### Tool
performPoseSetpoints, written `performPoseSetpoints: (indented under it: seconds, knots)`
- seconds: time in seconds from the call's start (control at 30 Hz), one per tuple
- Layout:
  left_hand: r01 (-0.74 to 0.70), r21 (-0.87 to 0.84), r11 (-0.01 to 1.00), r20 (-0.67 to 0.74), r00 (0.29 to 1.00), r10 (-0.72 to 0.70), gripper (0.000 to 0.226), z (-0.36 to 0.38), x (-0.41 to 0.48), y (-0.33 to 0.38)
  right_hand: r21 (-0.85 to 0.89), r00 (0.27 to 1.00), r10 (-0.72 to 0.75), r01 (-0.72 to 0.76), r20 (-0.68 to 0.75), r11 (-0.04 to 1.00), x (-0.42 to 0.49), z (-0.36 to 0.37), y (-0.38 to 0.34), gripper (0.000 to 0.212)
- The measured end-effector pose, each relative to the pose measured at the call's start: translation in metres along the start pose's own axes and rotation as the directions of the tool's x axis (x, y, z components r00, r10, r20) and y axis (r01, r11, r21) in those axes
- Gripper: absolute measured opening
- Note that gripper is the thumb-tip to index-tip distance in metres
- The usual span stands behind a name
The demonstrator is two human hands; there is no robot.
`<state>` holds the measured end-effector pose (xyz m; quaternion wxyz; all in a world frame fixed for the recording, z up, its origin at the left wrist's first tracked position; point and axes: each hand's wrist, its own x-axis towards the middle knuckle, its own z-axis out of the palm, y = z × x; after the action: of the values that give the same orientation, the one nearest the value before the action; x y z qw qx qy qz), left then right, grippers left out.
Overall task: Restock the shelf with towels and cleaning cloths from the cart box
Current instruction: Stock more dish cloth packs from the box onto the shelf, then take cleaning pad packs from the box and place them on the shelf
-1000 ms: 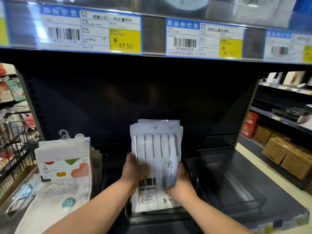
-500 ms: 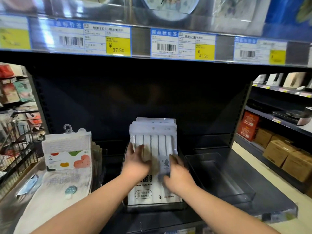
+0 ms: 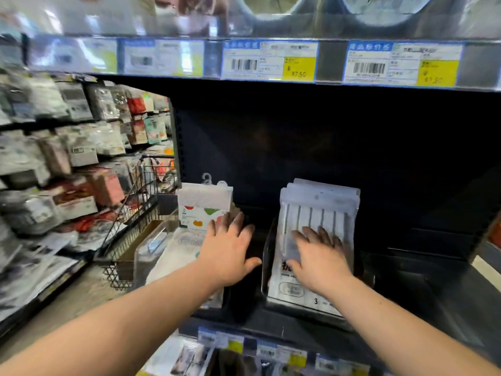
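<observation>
Head view only.

Right hand (image 3: pixel 320 256): flat, fingers straight and a little spread, pressed on the front of the striped towel packs (image 3: pixel 321 204). No grip.

Left hand (image 3: pixel 230 251): flat too, fingers spread, thumb out, holding nothing. It sits over the dark gap between the towel packs and the cleaning cloth pack (image 3: pixel 202 206). Fingertips overlap that pack's lower right corner; can't tell if they touch.

Towel packs: several, stacked front to back, standing nearly upright in a clear plastic bin (image 3: pixel 265 267) on the dark shelf (image 3: pixel 420 283). Cloth pack stands upright just left of the bin.

Writing: price tag (image 3: pixel 298 67) on the shelf edge above has a blue Chinese header, a barcode and 37.50 on yellow. Next tag (image 3: pixel 436 74) is blurred, ends in .50. Front towel pack shows "3" near the bottom and a large dark character partly under the right hand.

Materials: towel packs are frosted plastic pouches, white cloth with grey vertical stripes. Cloth pack is white and textured, with a band of red, green and orange shapes and plastic hanger hooks on top. Black wire cart (image 3: pixel 141 202) at left.
</observation>
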<state>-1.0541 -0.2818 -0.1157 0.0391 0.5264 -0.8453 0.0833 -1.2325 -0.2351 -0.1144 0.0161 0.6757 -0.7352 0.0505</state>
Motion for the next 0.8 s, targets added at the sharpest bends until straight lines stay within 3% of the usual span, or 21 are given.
performPoseSetpoints:
  seconds: [0.23,0.4,0.63,0.8]
  knots:
    - [0.094,-0.047,0.994,0.024,0.995,-0.093,0.079,0.005,-0.047,-0.082,0.03,0.992,-0.123,0.123,-0.01,0.992,0.0,0.0,-0.097,0.063]
    - [0.191,-0.087,0.978,0.036,0.981,-0.189,0.076,0.019,-0.1,-0.184,-0.012,0.971,-0.237,0.236,-0.042,0.972,0.009,0.01,-0.212,0.06]
    - [0.382,-0.086,0.92,0.159,0.917,-0.366,0.078,0.045,-0.21,-0.355,0.003,0.931,-0.359,0.36,0.07,0.933,0.009,0.05,-0.406,0.061]
    - [0.449,-0.032,0.893,0.225,0.874,-0.431,0.077,0.064,-0.261,-0.44,-0.008,0.912,-0.376,0.382,0.161,0.924,0.011,0.085,-0.49,0.059]
